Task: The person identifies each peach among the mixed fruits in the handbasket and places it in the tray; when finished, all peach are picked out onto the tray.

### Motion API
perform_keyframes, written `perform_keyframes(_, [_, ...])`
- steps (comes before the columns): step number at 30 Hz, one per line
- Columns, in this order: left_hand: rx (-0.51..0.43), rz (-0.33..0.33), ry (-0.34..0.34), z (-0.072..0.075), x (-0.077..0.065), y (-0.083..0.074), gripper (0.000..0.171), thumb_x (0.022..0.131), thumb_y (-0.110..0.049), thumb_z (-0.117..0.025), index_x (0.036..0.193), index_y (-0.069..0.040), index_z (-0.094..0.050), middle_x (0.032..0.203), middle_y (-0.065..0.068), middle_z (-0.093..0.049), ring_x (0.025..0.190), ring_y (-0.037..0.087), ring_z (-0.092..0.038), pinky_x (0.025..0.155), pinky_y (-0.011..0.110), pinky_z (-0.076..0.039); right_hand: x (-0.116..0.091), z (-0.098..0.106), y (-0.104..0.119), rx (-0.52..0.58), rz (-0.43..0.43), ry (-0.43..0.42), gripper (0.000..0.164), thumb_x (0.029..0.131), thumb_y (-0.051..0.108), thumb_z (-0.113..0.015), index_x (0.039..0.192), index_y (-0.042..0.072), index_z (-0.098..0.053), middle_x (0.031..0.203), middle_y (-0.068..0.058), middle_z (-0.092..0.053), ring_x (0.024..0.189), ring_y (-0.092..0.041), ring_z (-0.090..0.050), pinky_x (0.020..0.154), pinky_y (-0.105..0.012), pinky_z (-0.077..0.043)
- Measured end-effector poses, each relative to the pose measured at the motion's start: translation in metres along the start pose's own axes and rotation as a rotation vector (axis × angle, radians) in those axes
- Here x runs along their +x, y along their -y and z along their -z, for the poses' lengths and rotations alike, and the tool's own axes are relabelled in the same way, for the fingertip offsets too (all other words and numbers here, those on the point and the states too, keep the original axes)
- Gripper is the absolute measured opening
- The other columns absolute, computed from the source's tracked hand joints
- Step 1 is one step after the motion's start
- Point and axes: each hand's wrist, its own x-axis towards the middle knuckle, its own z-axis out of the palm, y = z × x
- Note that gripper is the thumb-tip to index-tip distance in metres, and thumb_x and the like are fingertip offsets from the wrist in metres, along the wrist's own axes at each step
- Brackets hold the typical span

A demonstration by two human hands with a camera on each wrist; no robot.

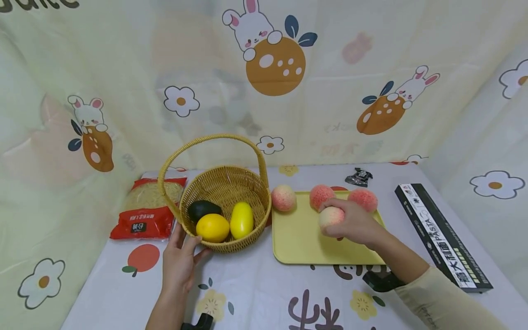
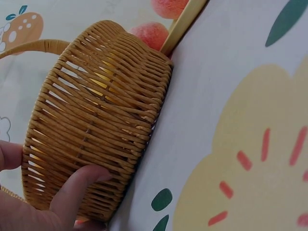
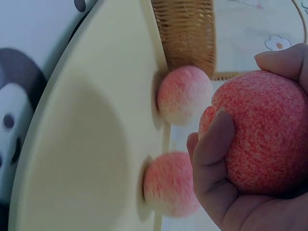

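My right hand (image 1: pixel 350 224) grips a pink and cream peach (image 1: pixel 332 217) above the yellow tray (image 1: pixel 297 250). The right wrist view shows the thumb and fingers wrapped round this peach (image 3: pixel 269 134). Another peach (image 1: pixel 283 198) sits at the tray's far left corner. Two more, a peach (image 1: pixel 321 196) and a peach (image 1: pixel 363 200), lie along its far edge. My left hand (image 1: pixel 179 261) touches the near left side of the wicker basket (image 1: pixel 231 183); its thumb (image 2: pixel 84 185) lies along the woven wall. Inside are a lemon (image 1: pixel 212 228), a yellow oval fruit (image 1: pixel 242 220) and a dark green avocado (image 1: pixel 203 210).
Left of the basket lies a red and clear food bag (image 1: pixel 142 215). A long black pasta box (image 1: pixel 443 238) rests right of the tray. Behind the tray is a small black packet (image 1: pixel 359 177). The basket's tall handle (image 1: pixel 218 136) arches over it. A printed curtain hangs behind the table.
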Motion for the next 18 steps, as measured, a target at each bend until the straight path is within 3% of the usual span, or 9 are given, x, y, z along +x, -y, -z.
perform_keyframes(13, [0.011, -0.005, -0.015, 0.0, 0.002, 0.001, 0.084, 0.099, -0.017, -0.065, 0.167, -0.047, -0.023, 0.176, -0.01, -0.025, 0.143, 0.028, -0.052, 0.094, 0.039, -0.063, 0.038, -0.054, 0.013, -0.058, 0.1, 0.119, 0.038, 0.07, 0.013, -0.079, 0.107, 0.019, -0.071, 0.1, -0.006, -0.067, 0.072, -0.02, -0.063, 0.054, -0.033, -0.057])
perform_keyframes(18, [-0.001, -0.006, -0.018, 0.0, 0.002, 0.002, 0.085, 0.099, -0.018, -0.066, 0.166, -0.047, -0.024, 0.176, -0.01, -0.026, 0.143, 0.028, -0.052, 0.094, 0.039, -0.063, 0.044, -0.069, 0.014, -0.171, 0.158, 0.103, 0.037, 0.067, 0.016, -0.081, 0.102, 0.021, -0.071, 0.099, 0.0, -0.067, 0.084, -0.017, -0.06, 0.068, -0.031, -0.054])
